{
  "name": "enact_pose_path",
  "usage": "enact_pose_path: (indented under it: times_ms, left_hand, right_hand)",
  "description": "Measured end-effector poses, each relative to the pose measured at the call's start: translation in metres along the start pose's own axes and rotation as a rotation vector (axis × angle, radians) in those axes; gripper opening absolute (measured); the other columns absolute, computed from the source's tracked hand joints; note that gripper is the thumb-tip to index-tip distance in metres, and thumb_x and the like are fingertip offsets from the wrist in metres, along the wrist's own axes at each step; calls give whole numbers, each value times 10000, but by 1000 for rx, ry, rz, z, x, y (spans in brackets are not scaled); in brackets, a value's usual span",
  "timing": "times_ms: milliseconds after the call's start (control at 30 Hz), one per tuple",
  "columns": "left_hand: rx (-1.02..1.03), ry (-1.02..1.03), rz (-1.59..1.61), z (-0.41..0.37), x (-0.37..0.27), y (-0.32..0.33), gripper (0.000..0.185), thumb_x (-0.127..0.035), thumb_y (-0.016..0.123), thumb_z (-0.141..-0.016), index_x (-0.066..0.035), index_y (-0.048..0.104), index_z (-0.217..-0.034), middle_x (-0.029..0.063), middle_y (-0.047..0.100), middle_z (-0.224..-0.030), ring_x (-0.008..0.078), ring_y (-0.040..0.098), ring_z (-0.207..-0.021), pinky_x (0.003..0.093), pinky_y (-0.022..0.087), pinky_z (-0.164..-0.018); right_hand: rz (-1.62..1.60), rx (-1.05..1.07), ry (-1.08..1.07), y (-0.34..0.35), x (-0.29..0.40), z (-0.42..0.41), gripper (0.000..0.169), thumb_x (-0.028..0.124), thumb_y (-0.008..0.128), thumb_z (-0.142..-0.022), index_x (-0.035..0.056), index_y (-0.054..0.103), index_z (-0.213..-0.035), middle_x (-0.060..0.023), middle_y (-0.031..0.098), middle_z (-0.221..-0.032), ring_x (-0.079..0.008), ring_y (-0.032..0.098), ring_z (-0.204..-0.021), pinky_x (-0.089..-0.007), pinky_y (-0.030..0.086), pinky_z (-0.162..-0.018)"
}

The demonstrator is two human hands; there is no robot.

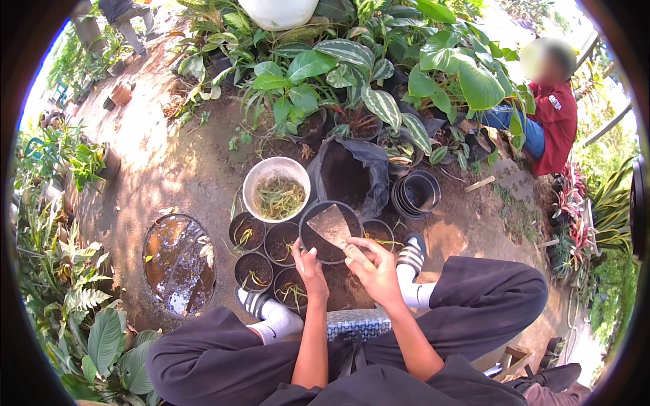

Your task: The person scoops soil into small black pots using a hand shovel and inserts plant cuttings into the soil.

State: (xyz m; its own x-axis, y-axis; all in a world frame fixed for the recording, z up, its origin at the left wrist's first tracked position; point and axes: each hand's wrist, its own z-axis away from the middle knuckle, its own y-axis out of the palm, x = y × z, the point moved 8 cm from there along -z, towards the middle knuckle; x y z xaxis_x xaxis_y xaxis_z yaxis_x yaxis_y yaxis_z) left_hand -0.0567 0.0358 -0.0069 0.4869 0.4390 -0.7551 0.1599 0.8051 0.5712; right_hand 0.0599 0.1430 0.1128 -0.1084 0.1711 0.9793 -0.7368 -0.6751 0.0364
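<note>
My right hand (pixel 373 266) is closed around the wooden handle of a trowel (pixel 331 226), whose soil-covered metal blade lies over a black plastic pot (pixel 305 241) with dark soil inside. My left hand (pixel 311 271) touches the lower left side of that pot, fingers partly spread. Left of it stand several small black pots of soil (pixel 254 268) with thin yellow-green plant pieces, and another such pot (pixel 378 231) is at its right. Above are a white bucket (pixel 249 188) of cut plant matter and a black plastic bag (pixel 376 177) of soil.
Nested empty black pots (pixel 401 195) stand right of the bag. A round water-filled basin or hole (pixel 179 264) lies at left. Leafy potted plants (pixel 350 76) crowd the far side. A person in a red shirt (pixel 556 127) sits at the upper right; another person stands upper left.
</note>
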Motion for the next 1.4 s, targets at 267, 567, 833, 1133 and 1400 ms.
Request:
enact_pose_path:
  times_ms: [267,567,833,1133,1400]
  left_hand:
    - [-241,139,-32,-3,-18,-28,602,-268,555,-934,-95,332,-1465,122,510,-1283,260,560,-1153,411,455,-1008]
    - [-324,209,88,-8,-26,-49,542,-268,500,-957,-87,338,-1442,160,479,-1367,293,556,-1201,446,468,-1013]
    - [-302,201,135,-7,-22,-41,565,-233,518,-929,-88,335,-1443,143,487,-1309,256,532,-1175,415,445,-1019]
    - [-308,208,154,-6,-18,-41,555,-208,516,-914,-71,358,-1428,130,495,-1299,241,516,-1175,404,429,-1025]
    - [-345,216,159,-8,-17,-46,558,-199,513,-914,-62,362,-1433,131,492,-1308,236,506,-1192,400,415,-1042]
  right_hand:
    - [-142,-270,-10,-40,-5,-29,454,12,735,-869,21,622,-1309,33,663,-827,2,468,-568,-185,365,-517]
    - [666,-414,296,-74,-105,-141,371,259,796,-768,120,786,-1111,-160,767,-989,-232,741,-901,-348,563,-831]
    - [599,-227,436,-63,-178,-201,424,328,808,-715,121,795,-1085,-175,747,-1143,-298,704,-1118,-378,522,-1002]
    - [554,-436,281,-61,-169,-188,383,246,789,-723,100,799,-1077,-151,777,-969,-248,737,-921,-357,549,-885]
    - [572,-567,259,-53,-168,-226,400,288,790,-768,143,762,-1140,-201,745,-1091,-336,708,-1067,-403,529,-952]
